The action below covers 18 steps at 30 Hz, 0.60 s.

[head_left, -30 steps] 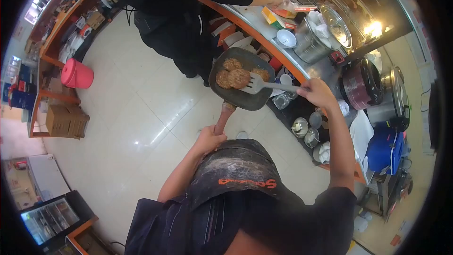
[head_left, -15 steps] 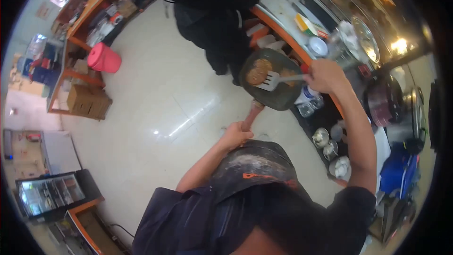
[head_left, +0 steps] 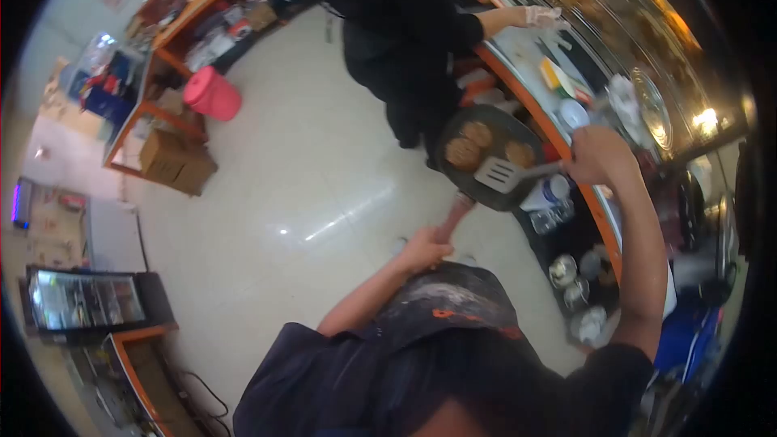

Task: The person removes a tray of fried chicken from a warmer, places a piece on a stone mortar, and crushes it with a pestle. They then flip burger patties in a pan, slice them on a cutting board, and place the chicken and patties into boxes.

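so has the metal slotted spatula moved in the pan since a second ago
Yes. The metal slotted spatula in the right hand has drawn back off the brown patties, toward the dark frying pan's near rim.

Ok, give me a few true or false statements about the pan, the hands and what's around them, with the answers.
1. The left hand grips the pan by its handle. True.
2. The right hand holds a knife. False: it holds a spatula, its blade over the pan.
3. The pan is empty. False: three patties lie in it.
4. A pink bucket stands on the floor. True.
5. The pan rests on a stove. False: it is held up over the floor.
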{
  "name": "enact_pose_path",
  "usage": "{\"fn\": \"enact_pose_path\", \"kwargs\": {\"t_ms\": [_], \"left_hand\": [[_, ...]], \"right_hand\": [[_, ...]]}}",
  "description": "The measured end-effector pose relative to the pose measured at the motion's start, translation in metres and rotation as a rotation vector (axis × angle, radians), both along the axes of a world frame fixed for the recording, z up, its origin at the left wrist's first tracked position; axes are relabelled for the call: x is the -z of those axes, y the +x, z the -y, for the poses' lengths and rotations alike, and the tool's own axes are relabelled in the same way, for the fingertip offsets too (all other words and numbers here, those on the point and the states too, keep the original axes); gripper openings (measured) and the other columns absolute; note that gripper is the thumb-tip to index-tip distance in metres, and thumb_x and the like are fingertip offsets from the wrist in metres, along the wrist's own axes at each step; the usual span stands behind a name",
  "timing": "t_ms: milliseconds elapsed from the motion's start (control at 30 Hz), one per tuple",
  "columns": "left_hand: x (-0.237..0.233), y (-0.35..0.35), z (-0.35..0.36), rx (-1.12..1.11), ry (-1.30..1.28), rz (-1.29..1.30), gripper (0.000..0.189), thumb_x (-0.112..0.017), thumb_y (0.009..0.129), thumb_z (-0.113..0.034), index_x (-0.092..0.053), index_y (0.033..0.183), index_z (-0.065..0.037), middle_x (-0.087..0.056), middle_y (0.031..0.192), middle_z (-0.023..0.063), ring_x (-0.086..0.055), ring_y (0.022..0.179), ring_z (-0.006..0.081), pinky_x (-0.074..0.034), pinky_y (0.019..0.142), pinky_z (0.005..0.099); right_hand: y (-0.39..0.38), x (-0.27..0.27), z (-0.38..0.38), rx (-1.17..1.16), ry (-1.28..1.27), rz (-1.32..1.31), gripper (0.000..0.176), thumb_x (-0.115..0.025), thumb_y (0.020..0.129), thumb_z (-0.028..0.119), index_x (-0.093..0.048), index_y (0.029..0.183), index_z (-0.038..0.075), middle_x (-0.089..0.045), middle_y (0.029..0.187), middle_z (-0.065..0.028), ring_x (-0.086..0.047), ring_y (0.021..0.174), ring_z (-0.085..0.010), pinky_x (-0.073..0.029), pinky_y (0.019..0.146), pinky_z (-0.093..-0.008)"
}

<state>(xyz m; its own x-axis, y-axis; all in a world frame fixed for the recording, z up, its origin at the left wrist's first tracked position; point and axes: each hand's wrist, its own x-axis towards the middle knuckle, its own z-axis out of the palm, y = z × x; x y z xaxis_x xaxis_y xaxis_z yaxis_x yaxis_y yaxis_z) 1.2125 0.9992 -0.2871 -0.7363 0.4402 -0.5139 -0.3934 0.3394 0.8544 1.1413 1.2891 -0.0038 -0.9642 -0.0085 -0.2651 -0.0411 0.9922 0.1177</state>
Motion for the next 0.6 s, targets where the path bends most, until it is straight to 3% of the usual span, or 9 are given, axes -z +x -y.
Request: {"fn": "enact_pose_path", "kwargs": {"t_ms": [133,200,300,500,600], "left_hand": [[-0.057,-0.001,-0.002,-0.036,-0.018,0.095,0.017,-0.068,0.079,-0.012,-0.055,0.086,-0.003,-0.052,0.06,0.0014,-0.049,0.044,0.0116,-0.039,0.041,0.0273],[-0.057,-0.001,-0.002,-0.061,0.011,0.116,0.016,-0.067,0.079,-0.011,-0.054,0.086,-0.004,-0.051,0.059,0.0005,-0.047,0.044,0.0106,-0.038,0.041,0.0266],[-0.052,-0.001,-0.001,-0.065,0.051,0.131,0.015,-0.067,0.08,-0.01,-0.053,0.086,-0.004,-0.05,0.059,-0.0001,-0.046,0.043,0.0098,-0.036,0.04,0.0259],[-0.054,0.005,-0.008,-0.089,0.004,0.085,0.015,-0.065,0.08,-0.01,-0.053,0.086,-0.003,-0.051,0.059,-0.0002,-0.046,0.043,0.0096,-0.036,0.039,0.0258],[-0.054,0.005,-0.014,-0.096,-0.033,0.046,0.015,-0.065,0.08,-0.011,-0.053,0.087,-0.003,-0.051,0.06,-0.0001,-0.046,0.043,0.0092,-0.036,0.039,0.0255]], "right_hand": [[0.021,0.006,-0.027,0.09,-0.03,-0.006,0.033,-0.07,0.077,0.031,-0.069,0.073,-0.002,-0.067,0.078,-0.0212,-0.065,0.078,-0.0384,-0.051,0.073,-0.0455],[0.032,0.019,-0.037,0.082,-0.086,-0.091,0.032,-0.07,0.077,0.029,-0.069,0.075,-0.003,-0.067,0.078,-0.021,-0.065,0.078,-0.0379,-0.051,0.073,-0.0453],[0.039,0.018,-0.047,0.212,-0.112,0.007,0.031,-0.071,0.078,0.029,-0.069,0.078,-0.002,-0.066,0.078,-0.0213,-0.066,0.079,-0.0373,-0.051,0.074,-0.0453],[0.05,0.021,-0.038,0.287,-0.021,-0.106,0.035,-0.068,0.081,0.028,-0.067,0.079,-0.006,-0.066,0.08,-0.0242,-0.066,0.079,-0.0378,-0.052,0.075,-0.0443],[0.033,0.014,-0.03,0.295,-0.075,0.121,0.038,-0.065,0.084,0.029,-0.067,0.079,-0.008,-0.066,0.081,-0.0255,-0.066,0.079,-0.0387,-0.052,0.074,-0.044]]}}
